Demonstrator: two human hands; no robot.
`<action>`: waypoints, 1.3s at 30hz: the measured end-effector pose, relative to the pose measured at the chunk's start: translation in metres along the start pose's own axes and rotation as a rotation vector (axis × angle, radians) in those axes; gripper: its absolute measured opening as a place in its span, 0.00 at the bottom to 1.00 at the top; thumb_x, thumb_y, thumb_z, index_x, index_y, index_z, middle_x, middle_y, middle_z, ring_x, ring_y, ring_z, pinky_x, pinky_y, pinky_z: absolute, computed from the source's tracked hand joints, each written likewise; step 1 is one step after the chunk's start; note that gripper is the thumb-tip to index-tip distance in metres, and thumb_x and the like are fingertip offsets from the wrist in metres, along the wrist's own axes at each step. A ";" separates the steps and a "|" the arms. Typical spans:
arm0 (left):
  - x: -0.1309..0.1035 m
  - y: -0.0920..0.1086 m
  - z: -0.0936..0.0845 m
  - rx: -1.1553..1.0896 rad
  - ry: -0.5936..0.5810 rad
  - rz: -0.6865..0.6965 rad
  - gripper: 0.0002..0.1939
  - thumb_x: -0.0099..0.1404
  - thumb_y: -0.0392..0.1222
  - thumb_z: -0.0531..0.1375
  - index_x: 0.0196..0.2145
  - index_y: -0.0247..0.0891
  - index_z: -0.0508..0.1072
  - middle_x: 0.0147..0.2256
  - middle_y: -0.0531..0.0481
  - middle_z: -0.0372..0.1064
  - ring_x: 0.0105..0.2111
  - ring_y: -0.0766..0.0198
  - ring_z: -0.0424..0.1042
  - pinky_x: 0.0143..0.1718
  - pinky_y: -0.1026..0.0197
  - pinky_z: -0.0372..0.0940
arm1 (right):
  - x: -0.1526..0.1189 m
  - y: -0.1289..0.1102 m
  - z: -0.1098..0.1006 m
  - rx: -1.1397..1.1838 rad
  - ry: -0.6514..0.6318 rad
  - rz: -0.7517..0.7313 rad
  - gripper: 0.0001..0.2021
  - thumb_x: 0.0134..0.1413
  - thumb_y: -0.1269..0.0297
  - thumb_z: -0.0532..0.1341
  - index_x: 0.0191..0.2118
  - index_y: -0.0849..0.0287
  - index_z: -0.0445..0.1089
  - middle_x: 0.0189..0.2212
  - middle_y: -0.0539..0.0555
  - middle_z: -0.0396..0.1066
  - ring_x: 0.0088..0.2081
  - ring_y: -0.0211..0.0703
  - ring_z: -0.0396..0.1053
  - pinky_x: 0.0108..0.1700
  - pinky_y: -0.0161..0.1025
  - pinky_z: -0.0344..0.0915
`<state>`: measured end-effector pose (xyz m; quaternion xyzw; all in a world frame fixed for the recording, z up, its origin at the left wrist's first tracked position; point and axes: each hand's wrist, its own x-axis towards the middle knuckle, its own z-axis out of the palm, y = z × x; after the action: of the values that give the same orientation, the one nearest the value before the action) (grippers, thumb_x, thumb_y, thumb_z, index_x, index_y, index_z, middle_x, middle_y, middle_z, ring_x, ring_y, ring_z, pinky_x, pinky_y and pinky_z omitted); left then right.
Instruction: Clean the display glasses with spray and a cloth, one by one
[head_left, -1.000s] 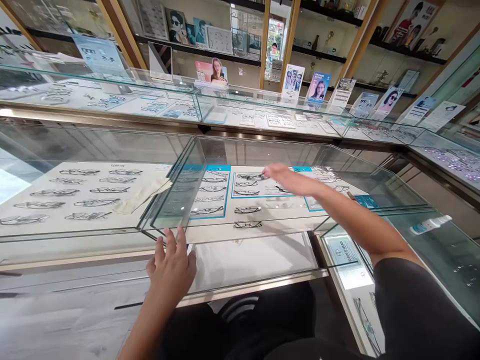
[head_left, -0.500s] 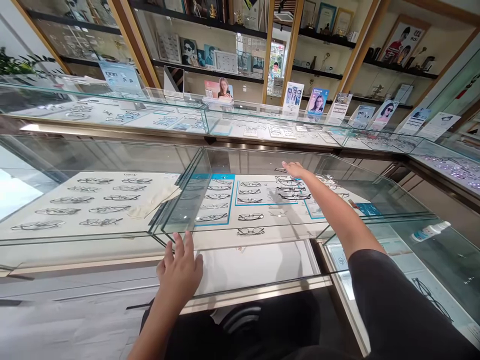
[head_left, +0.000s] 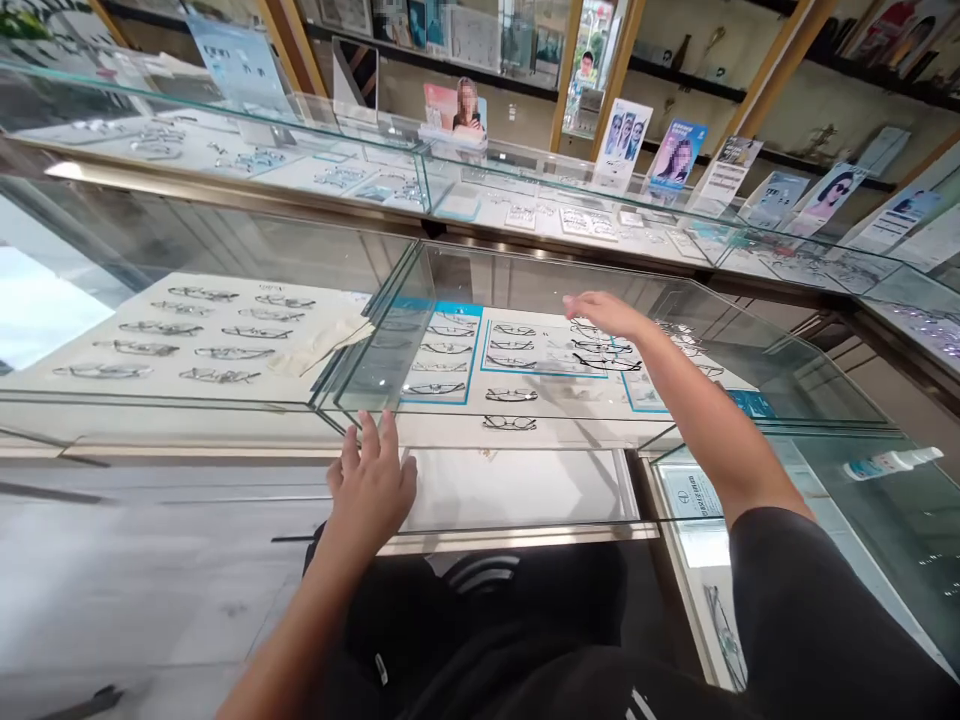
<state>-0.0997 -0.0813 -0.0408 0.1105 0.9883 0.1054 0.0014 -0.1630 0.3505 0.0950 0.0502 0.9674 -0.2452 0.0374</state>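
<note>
several eyeglasses (head_left: 511, 394) lie spaced, likely for viewing; left hand (head_left: 373, 490), fingers (head_left: 369, 436) spread, rests near the case's (head_left: 581, 430) front-left corner. right hand's (head_left: 609, 314) grip: cannot tell.

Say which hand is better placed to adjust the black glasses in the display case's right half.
Right, I'd judge: the right hand reaches over the display case, near those black glasses; the left hand is at its front edge, farther off.
</note>
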 end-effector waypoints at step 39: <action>-0.005 0.004 -0.006 -0.052 -0.023 0.016 0.40 0.79 0.51 0.46 0.80 0.28 0.43 0.80 0.29 0.32 0.79 0.31 0.39 0.72 0.29 0.51 | 0.021 0.007 0.267 -0.543 -0.178 -0.199 0.17 0.66 0.57 0.63 0.53 0.64 0.78 0.59 0.66 0.75 0.68 0.60 0.60 0.77 0.53 0.38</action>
<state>-0.0944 -0.0797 -0.0347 0.1196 0.9842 0.1300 0.0150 -0.1699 0.2310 -0.1442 -0.0785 0.9907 0.0164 0.1099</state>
